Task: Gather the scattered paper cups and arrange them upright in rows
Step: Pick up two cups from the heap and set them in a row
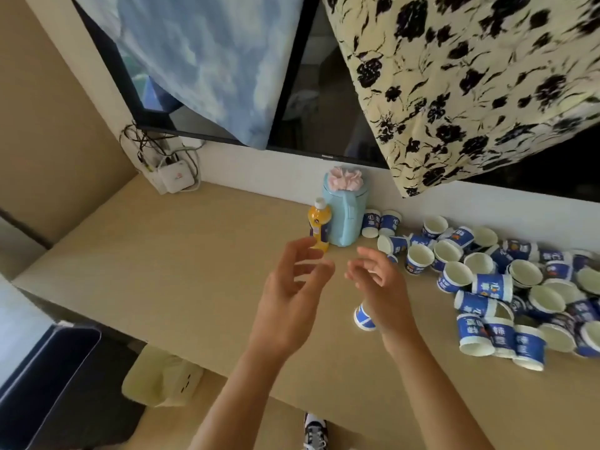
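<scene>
The pale wooden tabletop [162,254] carries a scattered heap of blue-and-white paper cups [506,287] on its right side (some upright, many tipped). Above its middle hover the left hand [292,287] and right hand [380,280], fingers loosely spread, holding nothing. One small blue paper cup [363,317] lies tipped beneath the right wrist.

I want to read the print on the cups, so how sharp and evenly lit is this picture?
Head view: soft throughout, so the print on the cups is smeared, barely legible; the left hand and right hand have blurred fingers; the light is dim and even, with faint shadows on the desk; the wide lens bends the television frame.
</scene>
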Available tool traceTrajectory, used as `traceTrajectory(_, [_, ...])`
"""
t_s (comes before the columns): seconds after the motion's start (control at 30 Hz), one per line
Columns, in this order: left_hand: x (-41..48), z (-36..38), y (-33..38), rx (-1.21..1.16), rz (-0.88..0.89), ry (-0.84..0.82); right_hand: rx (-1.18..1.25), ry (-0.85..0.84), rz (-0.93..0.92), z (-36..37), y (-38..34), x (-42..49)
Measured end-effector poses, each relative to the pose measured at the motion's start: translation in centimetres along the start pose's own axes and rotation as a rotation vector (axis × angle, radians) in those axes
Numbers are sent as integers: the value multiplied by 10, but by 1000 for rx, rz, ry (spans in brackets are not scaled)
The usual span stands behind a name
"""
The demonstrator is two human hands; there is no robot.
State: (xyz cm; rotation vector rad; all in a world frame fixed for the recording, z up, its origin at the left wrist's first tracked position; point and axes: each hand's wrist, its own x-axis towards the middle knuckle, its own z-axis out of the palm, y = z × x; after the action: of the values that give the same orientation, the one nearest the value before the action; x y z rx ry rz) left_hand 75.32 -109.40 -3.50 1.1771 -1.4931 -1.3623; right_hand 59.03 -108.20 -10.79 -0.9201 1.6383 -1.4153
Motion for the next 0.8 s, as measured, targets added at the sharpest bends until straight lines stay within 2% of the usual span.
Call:
traceTrajectory(0.1, [31, 2, 4, 28, 5, -15, 6, 18, -18, 4, 1, 28])
traceTrajectory(0.27, [71, 9, -5, 61, -45, -96, -38, 108, 58, 1, 25, 63])
traceTrajectory(0.47, [117, 16, -17, 88, -99, -264, -378, 236, 193, -2, 95, 77])
traceTrajectory(0.6, [133, 11, -20, 84, -117, -344, -688, 295, 260, 4, 130, 76])
traceTrajectory(0.8, [150, 2, -27, 58, -176, -418, -931, 281, 479, 16, 167, 82])
